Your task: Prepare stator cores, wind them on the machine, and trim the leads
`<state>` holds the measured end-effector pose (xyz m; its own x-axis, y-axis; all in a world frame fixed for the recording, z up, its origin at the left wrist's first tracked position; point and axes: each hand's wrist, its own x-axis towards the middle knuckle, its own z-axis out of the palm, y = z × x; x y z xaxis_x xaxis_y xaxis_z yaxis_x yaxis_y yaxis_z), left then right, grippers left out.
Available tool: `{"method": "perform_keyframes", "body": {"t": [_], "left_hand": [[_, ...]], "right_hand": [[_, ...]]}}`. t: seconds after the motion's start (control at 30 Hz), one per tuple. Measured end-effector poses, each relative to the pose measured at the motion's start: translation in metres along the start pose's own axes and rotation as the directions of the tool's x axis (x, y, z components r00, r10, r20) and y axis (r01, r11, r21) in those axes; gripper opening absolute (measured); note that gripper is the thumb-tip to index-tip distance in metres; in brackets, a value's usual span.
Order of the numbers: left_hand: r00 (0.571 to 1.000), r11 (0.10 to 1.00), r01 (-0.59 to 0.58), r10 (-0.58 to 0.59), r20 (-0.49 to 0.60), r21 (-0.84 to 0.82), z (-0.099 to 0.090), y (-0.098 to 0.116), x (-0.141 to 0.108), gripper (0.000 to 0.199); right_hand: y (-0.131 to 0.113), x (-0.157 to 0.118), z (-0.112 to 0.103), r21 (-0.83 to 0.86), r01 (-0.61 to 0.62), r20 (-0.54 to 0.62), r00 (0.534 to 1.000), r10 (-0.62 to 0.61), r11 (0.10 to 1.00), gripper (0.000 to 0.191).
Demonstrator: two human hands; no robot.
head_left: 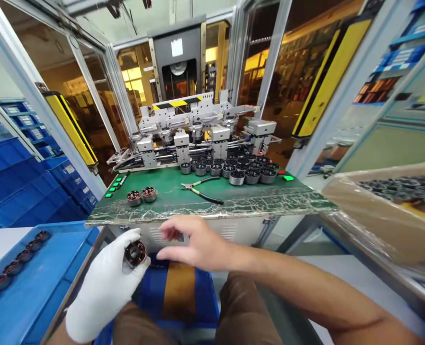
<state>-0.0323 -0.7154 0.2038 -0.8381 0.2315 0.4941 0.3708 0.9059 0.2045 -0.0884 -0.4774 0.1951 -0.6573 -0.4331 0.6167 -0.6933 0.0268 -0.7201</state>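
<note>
My left hand (pixel 108 282), in a white glove, grips a motor stator (pixel 135 252), a dark ring with copper windings inside. Bare and with fingers apart, my right hand (pixel 191 242) hovers just to the right of that stator and holds nothing I can see. Two wound stators (pixel 134 197) sit on the green bench top (pixel 172 201) beyond my hands. Beside them lie cutting pliers (pixel 203 189) with dark and yellow handles, their jaws toward the left.
Several dark stators (pixel 252 176) crowd the bench's back right, before a machine with metal clamp blocks (pixel 219 134). At left, a blue tray (pixel 50 273) holds a row of wound stators. A plastic-lined box (pixel 378 225) of parts stands right. Yellow posts (pixel 316 81) flank the bench.
</note>
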Motion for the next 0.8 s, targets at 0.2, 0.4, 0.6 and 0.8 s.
{"method": "perform_keyframes", "body": {"t": [0.2,0.4,0.6,0.8], "left_hand": [[0.975,0.974,-0.224,0.224,-0.005,-0.039,0.009,0.014,-0.024,0.046],[0.993,0.942,-0.087,0.106,0.042,-0.323,0.012,0.026,-0.042,0.052],[1.0,0.725,0.016,-0.029,-0.007,-0.689,0.03,0.028,-0.07,0.05],[0.981,0.684,0.069,-0.179,-0.075,-0.726,0.04,0.03,-0.074,0.05]], "right_hand": [[-0.02,-0.005,0.022,-0.101,0.091,0.213,0.975,-0.068,0.991,0.011],[-0.026,-0.014,-0.002,-0.482,0.703,0.495,0.71,-0.5,0.522,0.035],[-0.025,-0.029,-0.013,-0.478,0.657,0.496,0.75,-0.438,0.583,0.039],[-0.018,-0.049,-0.009,-0.474,0.42,0.25,0.907,-0.339,0.774,0.02]]}}
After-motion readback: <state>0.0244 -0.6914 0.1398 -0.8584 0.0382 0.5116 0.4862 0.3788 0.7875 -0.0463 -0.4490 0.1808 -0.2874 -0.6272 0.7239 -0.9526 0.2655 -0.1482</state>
